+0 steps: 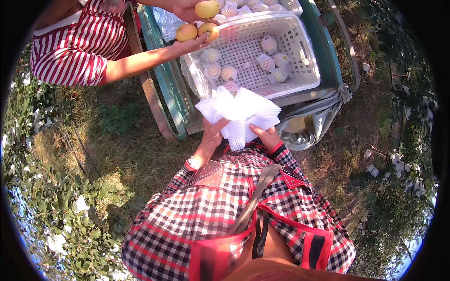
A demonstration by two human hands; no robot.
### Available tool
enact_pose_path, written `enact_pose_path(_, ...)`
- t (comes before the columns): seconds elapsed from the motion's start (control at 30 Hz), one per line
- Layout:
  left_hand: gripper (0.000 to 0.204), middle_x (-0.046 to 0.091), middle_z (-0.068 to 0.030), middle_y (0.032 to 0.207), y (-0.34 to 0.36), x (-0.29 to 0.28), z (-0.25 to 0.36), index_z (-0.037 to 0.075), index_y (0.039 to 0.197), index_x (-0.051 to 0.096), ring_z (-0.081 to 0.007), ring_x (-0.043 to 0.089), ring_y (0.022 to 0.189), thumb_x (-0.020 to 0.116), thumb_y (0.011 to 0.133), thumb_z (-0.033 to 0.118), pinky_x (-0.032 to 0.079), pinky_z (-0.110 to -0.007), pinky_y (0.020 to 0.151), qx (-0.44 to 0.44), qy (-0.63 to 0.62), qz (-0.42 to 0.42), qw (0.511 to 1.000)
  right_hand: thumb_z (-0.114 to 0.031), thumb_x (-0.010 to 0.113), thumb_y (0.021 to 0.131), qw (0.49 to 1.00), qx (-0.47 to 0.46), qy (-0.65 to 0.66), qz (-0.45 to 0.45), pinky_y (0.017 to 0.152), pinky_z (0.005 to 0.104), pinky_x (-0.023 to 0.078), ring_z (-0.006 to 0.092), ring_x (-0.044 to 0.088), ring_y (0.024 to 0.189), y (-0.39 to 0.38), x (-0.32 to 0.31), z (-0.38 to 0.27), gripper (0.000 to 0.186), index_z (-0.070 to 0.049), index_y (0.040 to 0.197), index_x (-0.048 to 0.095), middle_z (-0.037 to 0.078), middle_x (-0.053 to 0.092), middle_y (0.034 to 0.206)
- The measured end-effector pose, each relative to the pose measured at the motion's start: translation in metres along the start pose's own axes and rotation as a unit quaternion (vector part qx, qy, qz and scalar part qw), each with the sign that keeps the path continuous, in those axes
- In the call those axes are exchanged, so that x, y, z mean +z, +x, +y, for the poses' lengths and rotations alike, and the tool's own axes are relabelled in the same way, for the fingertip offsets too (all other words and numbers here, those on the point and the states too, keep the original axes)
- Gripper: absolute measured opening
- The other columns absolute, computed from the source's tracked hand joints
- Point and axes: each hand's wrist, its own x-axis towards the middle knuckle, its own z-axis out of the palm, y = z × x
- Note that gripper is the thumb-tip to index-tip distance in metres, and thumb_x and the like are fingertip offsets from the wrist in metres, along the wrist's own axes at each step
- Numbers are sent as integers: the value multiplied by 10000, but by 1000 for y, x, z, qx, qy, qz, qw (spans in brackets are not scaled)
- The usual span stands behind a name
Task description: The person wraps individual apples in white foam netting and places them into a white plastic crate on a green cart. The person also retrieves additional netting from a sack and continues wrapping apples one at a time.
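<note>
In front of my body I hold a bunch of white foam net sleeves (pixel 239 110), fanned out at the near edge of a white plastic crate (pixel 300 49). My left hand (pixel 212 135) grips the bunch from the left, its fingertips partly hidden behind the foam. On the other side my right hand (pixel 268 137) is closed on the sleeves, thumb on top. Several fruits in foam nets (pixel 269 44) lie in the crate in two loose groups. A co-worker's hands (pixel 190 45) hold three bare yellow-red apples (pixel 207 32) over the crate's far left corner.
The crate rests on a green metal cart (pixel 165 96) with a brown rail. Another white crate (pixel 260 14) of foam-wrapped fruit stands behind it. A grey-green cloth bag (pixel 307 126) hangs at the cart's near right. Leafy plants (pixel 89 225) flank the grassy ground on both sides.
</note>
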Motion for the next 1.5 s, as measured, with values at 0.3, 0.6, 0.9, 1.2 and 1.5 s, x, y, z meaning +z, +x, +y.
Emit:
enact_pose_path(0.3, 678, 568, -105, 1240, -19, -8, 2, 4, 1335, 449, -238, 573, 1134, 722, 719, 78, 453, -380, 980, 43, 87, 24, 995, -125, 711, 853, 979, -59, -151, -123, 948, 347, 465, 199, 585, 1088, 21, -6, -22, 479, 5, 1276, 527, 108, 620, 1193)
enact_pose_path(0.6, 672, 588, -87, 1186, -6, 25, -32, -2, 1308, 464, -199, 581, 1087, 768, 712, 54, 464, -351, 940, 89, 101, 52, 990, -151, 725, 840, 959, -144, -149, -195, 1003, 360, 424, 208, 543, 1161, 38, -48, -52, 551, -3, 1321, 502, 106, 585, 1265)
enact_pose_path(0.9, 637, 587, -80, 1149, 82, 104, -65, 2, 1258, 472, -178, 577, 1056, 808, 723, 80, 477, -332, 917, 141, 216, -20, 966, -157, 720, 858, 970, -68, -216, -85, 979, 343, 453, 215, 574, 1142, 80, -130, -100, 491, 18, 1282, 546, 116, 612, 1229)
enact_pose_path(1.2, 573, 630, -108, 1113, 209, 135, -125, 20, 1221, 505, -223, 626, 1017, 770, 715, -5, 516, -360, 871, 38, -20, 14, 999, -389, 674, 821, 802, -19, -587, 114, 691, 420, 554, 340, 688, 868, 193, -168, -124, 554, 7, 1199, 591, 212, 689, 1007)
enact_pose_path(1.5, 552, 673, -129, 1033, 257, 96, -202, -18, 1152, 564, -244, 668, 917, 806, 661, 51, 533, -365, 802, -118, 128, 65, 983, -473, 575, 883, 662, 20, -738, 132, 824, 500, 520, 392, 669, 919, 192, -159, -95, 478, -31, 1047, 651, 215, 695, 966)
